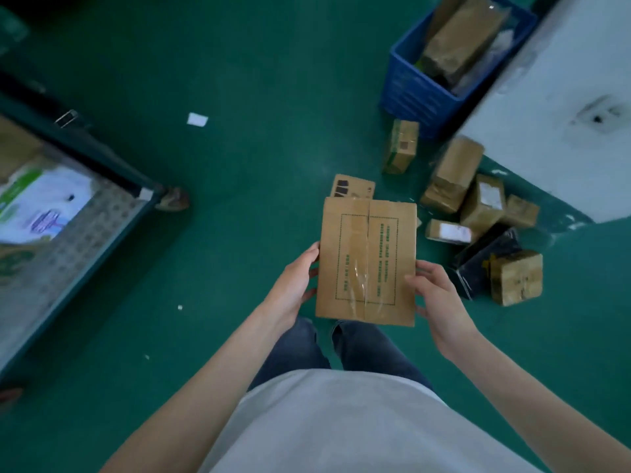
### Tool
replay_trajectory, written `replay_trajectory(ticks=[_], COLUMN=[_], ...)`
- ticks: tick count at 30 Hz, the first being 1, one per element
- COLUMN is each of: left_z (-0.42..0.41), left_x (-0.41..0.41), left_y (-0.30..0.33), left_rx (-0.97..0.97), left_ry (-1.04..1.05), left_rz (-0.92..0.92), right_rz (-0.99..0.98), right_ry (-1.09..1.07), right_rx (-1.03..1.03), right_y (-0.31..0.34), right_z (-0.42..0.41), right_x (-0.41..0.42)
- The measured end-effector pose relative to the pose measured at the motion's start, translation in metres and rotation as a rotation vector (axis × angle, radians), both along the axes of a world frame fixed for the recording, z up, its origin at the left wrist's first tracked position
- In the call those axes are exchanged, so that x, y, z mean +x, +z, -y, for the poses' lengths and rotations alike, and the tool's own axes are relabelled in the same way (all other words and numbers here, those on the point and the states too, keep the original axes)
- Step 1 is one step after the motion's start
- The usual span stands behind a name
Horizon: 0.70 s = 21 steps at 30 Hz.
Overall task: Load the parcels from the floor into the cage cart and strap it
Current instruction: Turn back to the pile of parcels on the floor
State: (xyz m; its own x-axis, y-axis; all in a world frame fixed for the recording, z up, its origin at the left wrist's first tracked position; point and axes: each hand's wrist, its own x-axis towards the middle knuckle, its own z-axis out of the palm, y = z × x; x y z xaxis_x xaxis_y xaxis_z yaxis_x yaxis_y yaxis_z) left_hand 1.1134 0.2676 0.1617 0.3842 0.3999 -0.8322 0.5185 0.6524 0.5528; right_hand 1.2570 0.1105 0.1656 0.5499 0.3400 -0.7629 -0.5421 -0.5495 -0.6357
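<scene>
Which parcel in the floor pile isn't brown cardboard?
The black plastic-wrapped parcel, at the near end of the pile beside the white wall. Every other parcel around it is brown cardboard, including the taped box resting against it.

Your green floor (273,80) carries taped parcels (478,206) at two o'clock beside a blue crate (409,97).

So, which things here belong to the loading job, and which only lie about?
Job: flat box held by left hand and right hand; parcels on floor; cage cart.
Lying about: blue crate, paper scrap, white panel.
</scene>
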Motion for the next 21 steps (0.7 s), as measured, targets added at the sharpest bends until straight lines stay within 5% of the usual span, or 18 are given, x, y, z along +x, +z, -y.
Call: replay_trajectory(ticks=[21], left_z=[-0.056], left_x=[-0.404], left_y=[0.018], left_rx=[0.119], left_ry=[0.823], left_rz=[-0.041], right_rz=[-0.011], right_ry=[0.715], right_rx=[0.073], right_y=[0.017], right_z=[-0.194], right_x=[-0.337])
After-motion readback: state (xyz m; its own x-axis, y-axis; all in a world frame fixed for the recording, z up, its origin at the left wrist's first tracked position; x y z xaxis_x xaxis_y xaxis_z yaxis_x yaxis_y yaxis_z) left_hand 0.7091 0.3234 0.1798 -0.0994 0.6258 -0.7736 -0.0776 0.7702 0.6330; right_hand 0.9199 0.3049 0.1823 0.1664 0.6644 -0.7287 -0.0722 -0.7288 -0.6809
